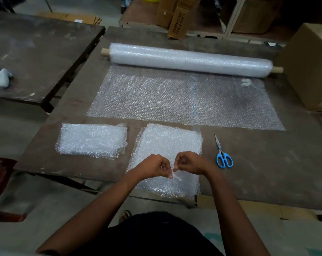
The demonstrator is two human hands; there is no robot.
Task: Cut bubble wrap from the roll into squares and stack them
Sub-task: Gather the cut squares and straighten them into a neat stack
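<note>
- Head view: your left hand [152, 168] and your right hand [190, 163] meet over the near part of the cut sheet [167, 145], fingers curled; both pinch a small bit of clear film [175, 175] between them. Whether this bit is a loose scrap or a fold of the sheet itself, I cannot tell.
- The cut sheet lies directly under and beyond your hands. Its long side runs away from you, and its near edge reaches the front edge of the table [267, 172].
- The stack of squares [93, 140] is to the left of this sheet, a narrow strip of bare table between them. Your left hand is the nearer one to it, so I judge a move to the stack goes leftward and a little away from you.
- The scissors [223, 155] lie just right of the sheet, handles toward you, blades pointing away. Your right hand is nearer to them, with nothing in between.
- The roll [189, 60] lies across the far side of the table, its long axis left to right. An unrolled length [184, 98] spreads from it toward you and ends just beyond the stack and the cut sheet.
- A big cardboard box [309, 65] stands at the right end of the roll, so there is little room there; the right front part of the table is bare.
</note>
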